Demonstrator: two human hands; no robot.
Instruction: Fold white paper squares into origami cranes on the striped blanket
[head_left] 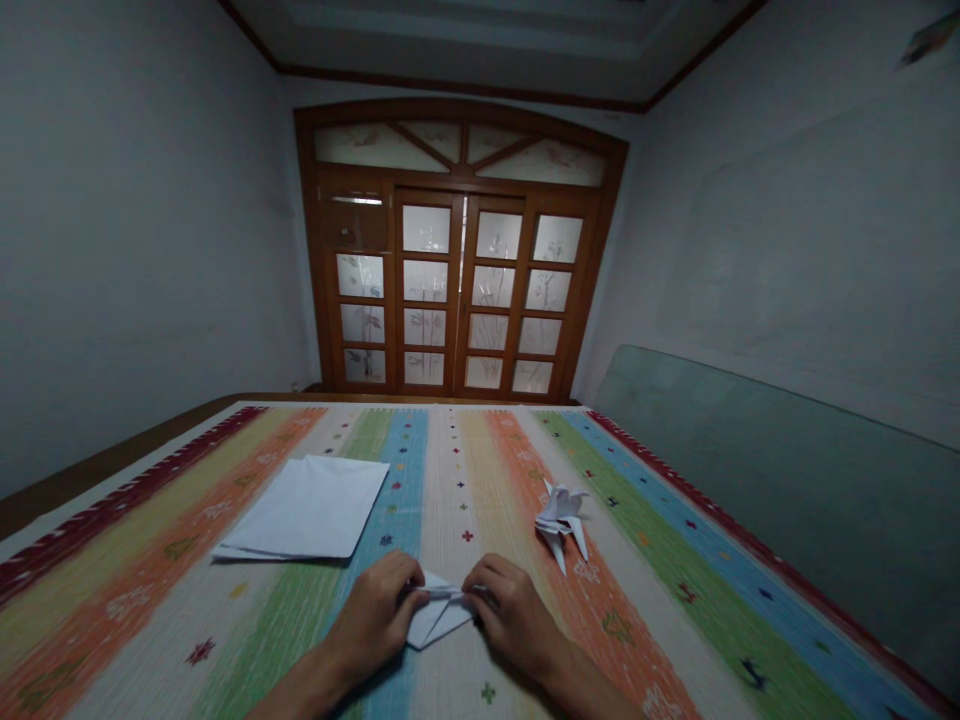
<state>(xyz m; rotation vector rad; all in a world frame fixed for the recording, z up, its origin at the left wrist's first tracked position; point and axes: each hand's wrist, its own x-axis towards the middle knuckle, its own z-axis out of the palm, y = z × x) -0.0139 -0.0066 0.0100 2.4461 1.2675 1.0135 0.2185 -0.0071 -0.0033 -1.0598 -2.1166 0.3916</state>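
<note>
The left hand point(381, 603), at nine o'clock on a small folded piece of white paper point(436, 625), pinches its edge, thumb and curled fingers closed on it. The right hand point(514, 608) grips it likewise at three o'clock. The folded piece is low on a striped multicoloured cloth point(450, 470). From it, a stack of flat white paper sheets point(311, 510) lies at ten o'clock and a pointed white folded-paper figure point(561, 512) at two.
</note>
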